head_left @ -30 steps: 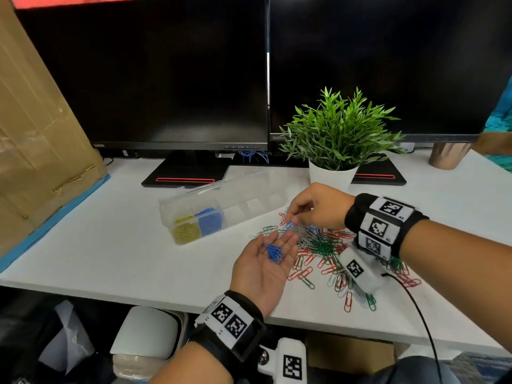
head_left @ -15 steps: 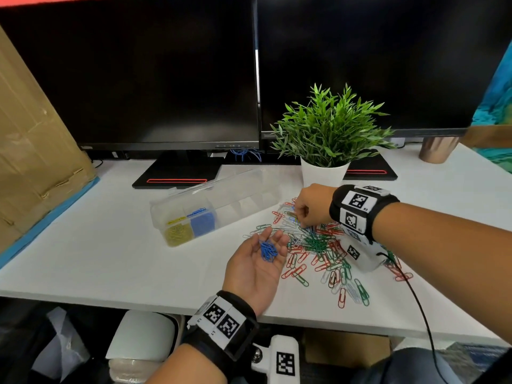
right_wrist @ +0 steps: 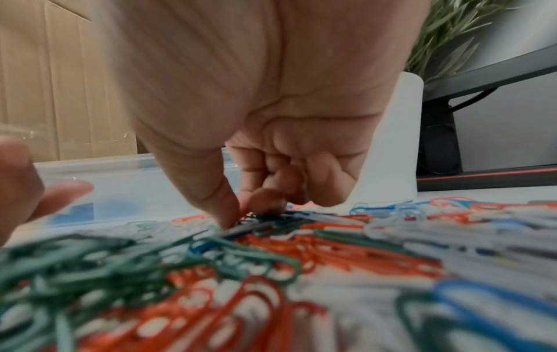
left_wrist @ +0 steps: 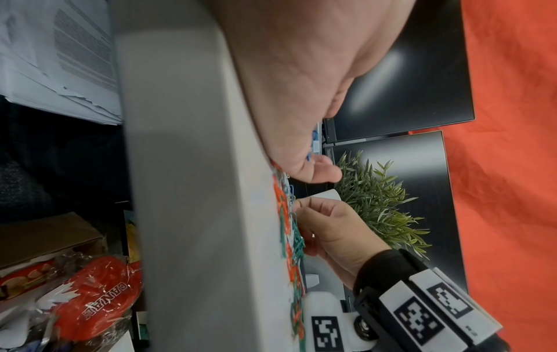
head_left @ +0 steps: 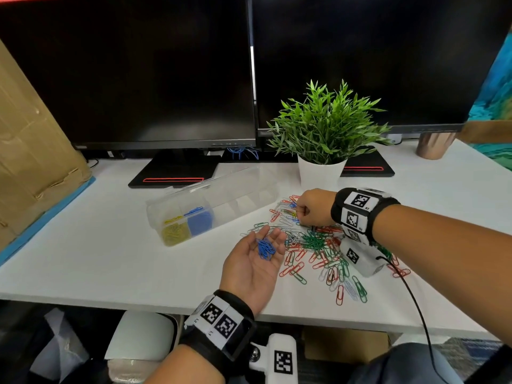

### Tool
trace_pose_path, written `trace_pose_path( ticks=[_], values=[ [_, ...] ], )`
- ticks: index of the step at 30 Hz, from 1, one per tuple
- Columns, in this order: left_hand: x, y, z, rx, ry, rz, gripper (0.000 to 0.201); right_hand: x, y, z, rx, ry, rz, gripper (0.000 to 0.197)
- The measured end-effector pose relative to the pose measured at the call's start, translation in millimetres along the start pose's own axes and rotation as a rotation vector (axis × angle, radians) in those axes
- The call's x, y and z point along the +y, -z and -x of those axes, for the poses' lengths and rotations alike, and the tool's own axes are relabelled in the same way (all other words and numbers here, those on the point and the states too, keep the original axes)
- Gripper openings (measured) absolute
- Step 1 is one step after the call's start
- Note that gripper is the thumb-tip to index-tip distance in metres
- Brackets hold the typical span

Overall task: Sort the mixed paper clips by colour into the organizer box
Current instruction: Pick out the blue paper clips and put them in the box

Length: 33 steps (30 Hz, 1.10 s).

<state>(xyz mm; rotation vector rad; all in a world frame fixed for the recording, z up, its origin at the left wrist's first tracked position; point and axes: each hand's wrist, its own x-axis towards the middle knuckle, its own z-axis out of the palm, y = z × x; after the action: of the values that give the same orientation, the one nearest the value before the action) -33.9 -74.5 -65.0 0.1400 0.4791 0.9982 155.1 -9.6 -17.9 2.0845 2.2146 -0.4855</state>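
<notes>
A clear organizer box (head_left: 243,198) lies at an angle on the white desk, with yellow clips (head_left: 176,232) in its near-left end compartment and blue clips (head_left: 199,221) in the one beside it. Right of the box spreads a mixed pile of paper clips (head_left: 313,242), red, green, white and blue. My left hand (head_left: 257,253) lies palm up at the pile's left edge, fingers relaxed, carrying a small heap of blue clips (head_left: 265,248). My right hand (head_left: 297,217) is down on the pile's far side. Its thumb and forefinger (right_wrist: 241,214) pinch a dark clip there.
A potted plant (head_left: 324,128) in a white pot stands just behind the right hand. Two dark monitors (head_left: 138,79) line the back, cardboard (head_left: 27,148) leans at the left, and a copper cup (head_left: 433,145) sits far right. A black cable (head_left: 415,300) trails over the desk's front edge.
My right hand has left the spot above the left palm and dropped onto the far side of the pile. The left hand stays palm up with its blue clips.
</notes>
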Motion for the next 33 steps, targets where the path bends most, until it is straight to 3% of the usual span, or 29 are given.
trace_pose_path(
  ticks=[8, 12, 15, 18, 22, 26, 33],
  values=[
    [0.8, -0.1, -1.1, -0.002, 0.009, 0.003, 0.027, -16.3, 17.9, 11.9, 0.102, 0.170, -0.190, 0.011],
    [1.3, -0.4, -1.8, -0.006, 0.028, 0.021, 0.029, -36.9, 30.1, 18.4, -0.033, 0.256, -0.281, 0.008],
    [1.2, 0.7, -2.9, 0.013, 0.028, 0.022, 0.033, -37.3, 31.1, 13.0, -0.050, 0.233, -0.264, 0.007],
    [1.2, 1.1, -3.1, 0.032, 0.017, 0.023, 0.033, -28.3, 30.4, 8.0, 0.052, 0.168, -0.051, 0.013],
    [1.3, 1.4, -3.6, 0.036, 0.008, -0.001, 0.033, -12.1, 19.3, 1.2, 0.037, 0.082, 0.168, 0.015],
    [1.5, -0.1, -2.4, 0.027, 0.011, 0.001, 0.033, -7.6, 12.4, -5.0, 0.030, 0.066, 0.186, 0.009],
    [1.3, 0.4, -2.7, 0.026, 0.000, 0.005, 0.032, 1.5, 5.7, -13.5, -0.029, 0.010, 0.101, 0.020]
  ],
)
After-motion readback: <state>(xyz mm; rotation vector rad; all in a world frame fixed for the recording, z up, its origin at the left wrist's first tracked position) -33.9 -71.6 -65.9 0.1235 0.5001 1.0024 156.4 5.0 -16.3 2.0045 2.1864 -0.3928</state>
